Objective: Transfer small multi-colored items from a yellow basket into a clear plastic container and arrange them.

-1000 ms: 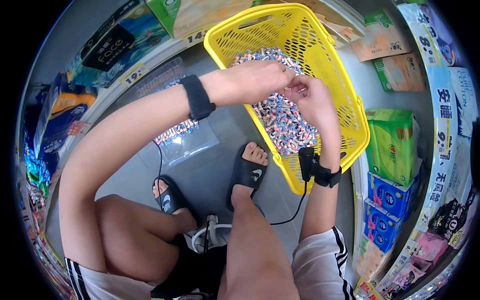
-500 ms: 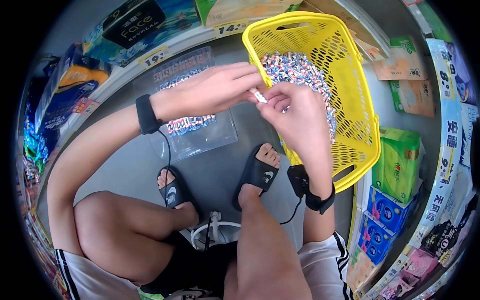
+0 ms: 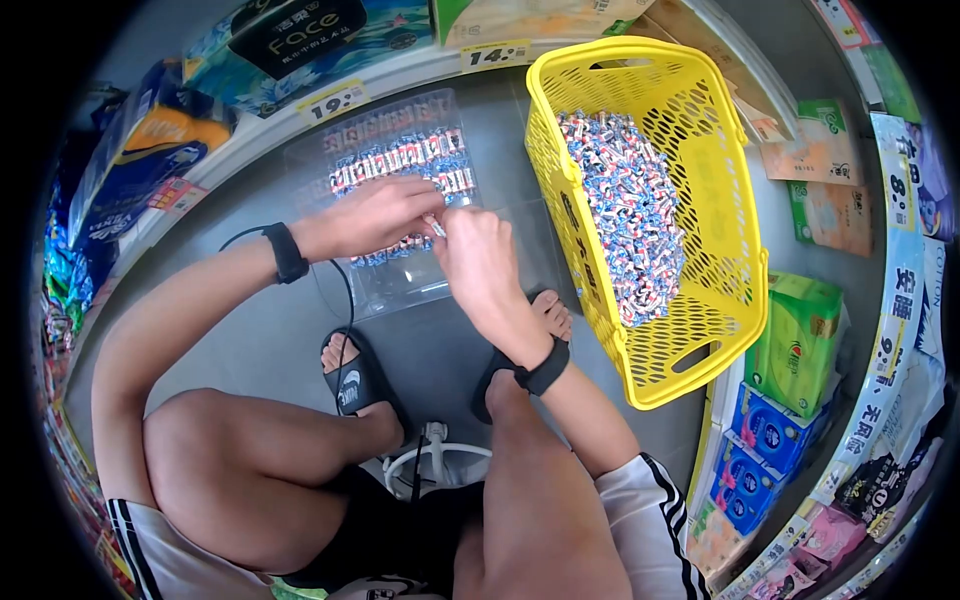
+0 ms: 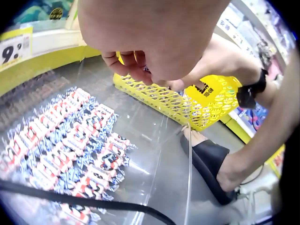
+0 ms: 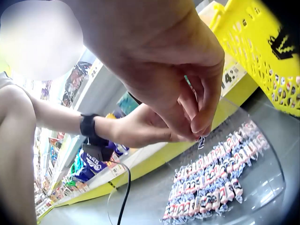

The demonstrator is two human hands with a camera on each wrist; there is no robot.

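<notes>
Between my two hands, over the clear plastic box (image 3: 400,290), is a small wrapped candy (image 3: 436,227) in a white and blue wrapper. My left hand (image 3: 378,218) pinches it from one side, fingers curled in the left wrist view. My right hand (image 3: 482,262) pinches it from the other side, a bit of wrapper showing below its fingertips (image 5: 197,129) in the right wrist view. Beneath, the box holds rows of wrapped candies (image 4: 61,150) laid side by side; my hands hide part of the rows in the head view.
A yellow basket (image 3: 738,260) with a heap of loose wrapped candies (image 3: 630,210) stands right of the box. Shelves with tissue packs (image 3: 795,345) line both sides. My sandalled feet (image 3: 365,385) are close to the box, and a black cable (image 4: 93,202) hangs across it.
Both hands have moved left from over the basket to over the box, bringing a candy along. The head view has shifted, so the basket appears further right.
</notes>
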